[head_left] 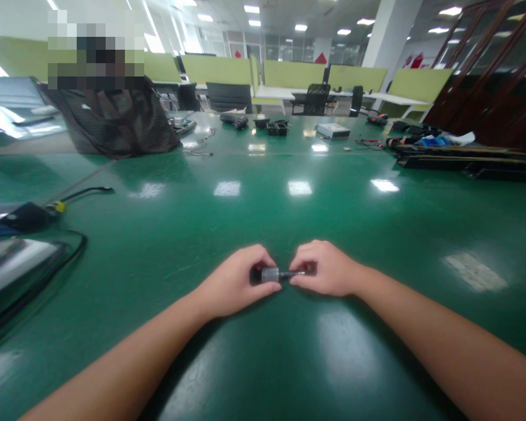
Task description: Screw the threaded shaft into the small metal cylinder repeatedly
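Note:
Low over the green table [263, 234], my left hand [241, 278] is curled around a small grey-and-black cylinder with a thin dark shaft [270, 275]. Its black end sits inside my left palm, between thumb and fingers. From the right, my right hand [326, 269] closes thumb and fingers about the thin end of the shaft. The piece lies roughly level between both hands. My fingers cover parts of it, and its exact kind is too blurred to make out.
At the left edge lie a framed panel [21, 269] and a black cable [85, 190]. A dark bag [118, 120] stands at the back left, a person behind it. Farther back are a silver box [333, 130], black parts [277, 127] and, at right, stacked dark strips [469, 161].

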`<state>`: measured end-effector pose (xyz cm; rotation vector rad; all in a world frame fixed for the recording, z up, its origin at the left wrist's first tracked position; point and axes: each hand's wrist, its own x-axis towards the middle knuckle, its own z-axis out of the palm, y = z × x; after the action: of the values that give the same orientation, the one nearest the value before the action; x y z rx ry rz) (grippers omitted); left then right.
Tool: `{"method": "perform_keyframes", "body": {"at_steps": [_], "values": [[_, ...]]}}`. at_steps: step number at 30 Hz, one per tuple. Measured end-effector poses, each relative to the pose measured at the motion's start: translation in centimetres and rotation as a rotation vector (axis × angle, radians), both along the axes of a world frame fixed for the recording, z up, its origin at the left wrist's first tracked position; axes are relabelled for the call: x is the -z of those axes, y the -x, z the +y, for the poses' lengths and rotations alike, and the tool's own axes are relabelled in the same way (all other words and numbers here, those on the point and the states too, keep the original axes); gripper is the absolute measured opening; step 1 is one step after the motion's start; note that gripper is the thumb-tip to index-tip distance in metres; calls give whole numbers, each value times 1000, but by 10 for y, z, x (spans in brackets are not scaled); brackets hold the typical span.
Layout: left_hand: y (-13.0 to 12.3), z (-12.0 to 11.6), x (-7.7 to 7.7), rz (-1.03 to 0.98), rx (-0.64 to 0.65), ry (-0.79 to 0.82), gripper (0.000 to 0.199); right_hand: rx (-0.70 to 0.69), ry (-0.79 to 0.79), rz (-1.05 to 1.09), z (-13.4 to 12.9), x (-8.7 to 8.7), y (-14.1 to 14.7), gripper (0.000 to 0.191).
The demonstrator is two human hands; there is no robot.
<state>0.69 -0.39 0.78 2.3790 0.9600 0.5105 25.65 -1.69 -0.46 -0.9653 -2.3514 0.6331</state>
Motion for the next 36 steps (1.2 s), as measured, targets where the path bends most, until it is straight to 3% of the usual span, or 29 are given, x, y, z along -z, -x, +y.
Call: {"method": "perform_keyframes", "body": {"at_steps": [5, 9, 14, 36], "values": [[3, 1, 4, -28, -10, 15, 24, 15, 28, 12, -5, 3, 13, 23], [4, 0, 2, -51, 11, 23, 26, 49, 66, 24, -4, 2, 12, 18], [2, -1, 0, -44, 8, 25, 19, 19, 34, 23, -6, 2, 11, 15], [0, -1, -1, 1, 8, 17, 20, -14, -79, -3, -6, 4, 11, 11]]}}
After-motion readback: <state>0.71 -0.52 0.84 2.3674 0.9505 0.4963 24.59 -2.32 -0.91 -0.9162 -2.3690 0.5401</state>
